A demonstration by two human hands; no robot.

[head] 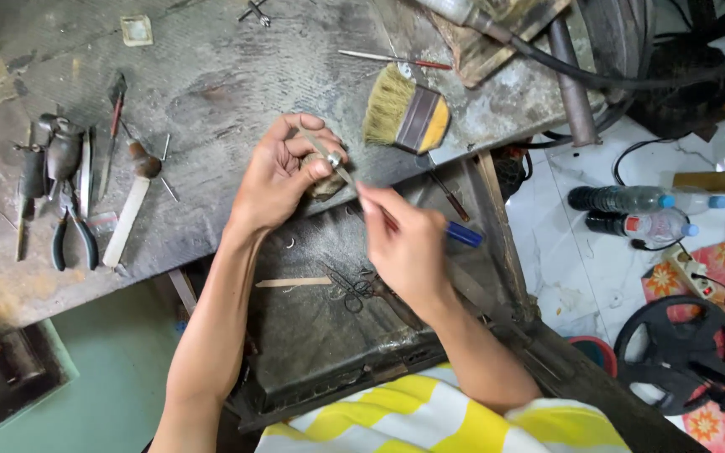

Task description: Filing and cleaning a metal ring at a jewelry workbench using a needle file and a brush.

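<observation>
Left hand (279,180) grip pinching small ring (334,158) at fingertips; right hand (409,247) grip pinching blue-handled tool (463,234), tip just beside ring, above worktop (211,92).

We look down on a worn grey wooden worktop (211,84) with a dark metal tray (312,352) below its edge, pale green floor (119,377) left, glossy white marble floor (572,260) right.

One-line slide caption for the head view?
Left hand pinches a small ring; right hand works it with a blue-handled tool.
</observation>
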